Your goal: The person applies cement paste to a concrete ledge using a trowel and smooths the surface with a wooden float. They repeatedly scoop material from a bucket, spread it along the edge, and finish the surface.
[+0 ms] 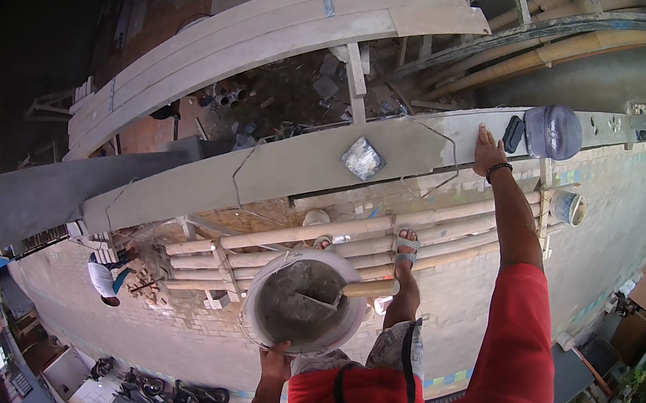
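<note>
My left hand (277, 361) grips the near rim of a round, pale bucket (349, 331) held in front of my body. Grey wet mortar (286, 298) fills much of it, and a trowel (367, 289) rests inside with its handle sticking out over the right rim. Ahead and to the right, my right hand (489, 152) lies with fingers stretched on top of a grey rendered beam (420, 145). Just right of those fingers are a small black block-like object (514, 134) and a purplish translucent container (552, 132). A shiny silvery square packet (363, 158) sits on the beam further left.
I stand high on bamboo scaffold poles (449, 233). Bent wires (241, 170) cross the beam. A small bucket (567, 207) hangs at the scaffold's right. Long boards (279, 41) run beyond the beam. Far below, another person (105, 279) is near brick rubble, and motorcycles (195, 399) are parked.
</note>
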A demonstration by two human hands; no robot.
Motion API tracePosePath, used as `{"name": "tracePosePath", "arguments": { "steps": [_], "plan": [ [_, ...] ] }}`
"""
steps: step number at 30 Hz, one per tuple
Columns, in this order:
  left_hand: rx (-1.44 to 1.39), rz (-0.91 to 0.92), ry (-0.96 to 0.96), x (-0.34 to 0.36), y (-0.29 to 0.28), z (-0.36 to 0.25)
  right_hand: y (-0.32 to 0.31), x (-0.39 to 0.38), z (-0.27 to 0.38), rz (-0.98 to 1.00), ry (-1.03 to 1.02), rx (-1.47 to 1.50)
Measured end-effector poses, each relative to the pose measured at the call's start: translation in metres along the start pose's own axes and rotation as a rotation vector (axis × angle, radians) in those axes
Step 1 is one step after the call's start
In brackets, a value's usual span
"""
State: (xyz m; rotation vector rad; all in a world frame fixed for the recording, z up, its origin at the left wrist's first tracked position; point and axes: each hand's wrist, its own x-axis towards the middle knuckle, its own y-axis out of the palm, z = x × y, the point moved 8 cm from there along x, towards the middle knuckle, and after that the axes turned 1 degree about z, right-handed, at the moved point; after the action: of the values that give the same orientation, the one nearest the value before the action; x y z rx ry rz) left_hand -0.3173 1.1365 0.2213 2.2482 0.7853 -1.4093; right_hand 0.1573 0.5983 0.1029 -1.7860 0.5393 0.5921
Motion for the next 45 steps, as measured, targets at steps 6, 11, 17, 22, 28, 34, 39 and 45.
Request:
{"name": "tracePosePath", "arguments": {
  "steps": [6, 11, 17, 22, 28, 34, 39, 45],
  "plan": [
    [0.012, -0.002, 0.012, 0.016, 0.005, -0.023, 0.001, 0.002, 0.005, -0.027, 0.015, 0.038],
    [0.031, 0.02, 0.001, 0.021, 0.008, -0.018, 0.004, 0.002, 0.001, -0.055, 0.013, 0.061],
    [0.092, 0.078, -0.039, 0.028, 0.022, -0.004, 0.0, -0.001, 0.001, -0.057, -0.018, 0.058],
    [0.133, 0.014, -0.036, 0.036, 0.05, 0.003, -0.004, -0.003, 0.007, -0.039, -0.048, 0.029],
    [0.376, -0.014, -0.103, 0.072, 0.077, 0.024, -0.005, -0.001, 0.009, -0.055, -0.047, 0.049],
    [0.606, 0.171, -0.141, 0.164, 0.129, 0.082, -0.004, -0.008, 0.007, -0.14, -0.09, 0.078],
    [0.743, 0.459, 0.176, 0.24, 0.22, 0.143, -0.006, -0.011, 0.003, -0.128, -0.108, 0.082],
    [1.1, 0.642, 0.163, 0.31, 0.312, 0.259, -0.005, -0.013, 0.0, -0.247, -0.115, 0.11]
  ]
}}
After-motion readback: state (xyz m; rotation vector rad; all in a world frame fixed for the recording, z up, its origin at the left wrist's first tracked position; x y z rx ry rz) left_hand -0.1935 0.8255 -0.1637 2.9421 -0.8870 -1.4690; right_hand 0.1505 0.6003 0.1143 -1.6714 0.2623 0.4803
